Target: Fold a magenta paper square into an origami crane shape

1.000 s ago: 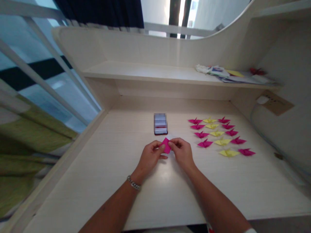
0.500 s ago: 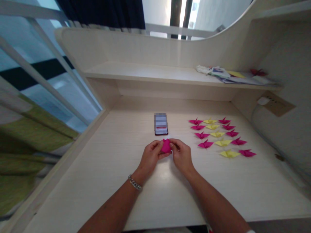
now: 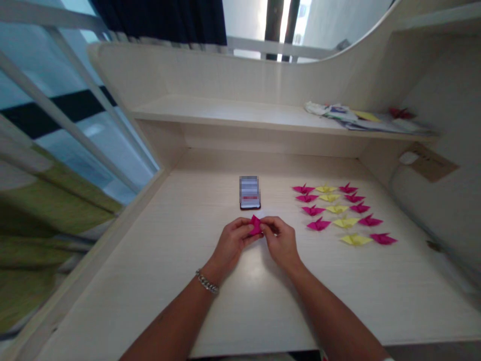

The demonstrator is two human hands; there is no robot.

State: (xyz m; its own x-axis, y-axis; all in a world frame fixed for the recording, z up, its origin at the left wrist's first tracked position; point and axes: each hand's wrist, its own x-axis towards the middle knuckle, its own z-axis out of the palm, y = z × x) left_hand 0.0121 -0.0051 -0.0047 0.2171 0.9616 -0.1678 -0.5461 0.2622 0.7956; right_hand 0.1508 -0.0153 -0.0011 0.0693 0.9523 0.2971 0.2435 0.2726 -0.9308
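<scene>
A small folded piece of pink origami paper point(image 3: 256, 225) is pinched between both hands, just above the desk point(image 3: 169, 260). My left hand point(image 3: 233, 239) grips its left side, fingers closed, with a chain bracelet on that wrist. From the other side, my right hand point(image 3: 280, 239) holds the paper between thumb and fingers. Beyond the hands a phone point(image 3: 250, 192) lies face up, its screen blurred. To the right, several folded paper cranes stand in columns, such as a pink crane point(image 3: 318, 224) and a yellow crane point(image 3: 355, 239).
Above the desk's back runs a shelf point(image 3: 225, 111) with papers point(image 3: 361, 118) at its right end. A wall socket point(image 3: 432, 161) with a white plug and cable is on the right. Bed rails point(image 3: 71, 125) and a green-and-grey cloth point(image 3: 41, 240) border the left.
The pink paper looks narrower and more pointed at the top, as its visible shape between my fingers has altered. My left thumb and fingers have shifted slightly on it.
</scene>
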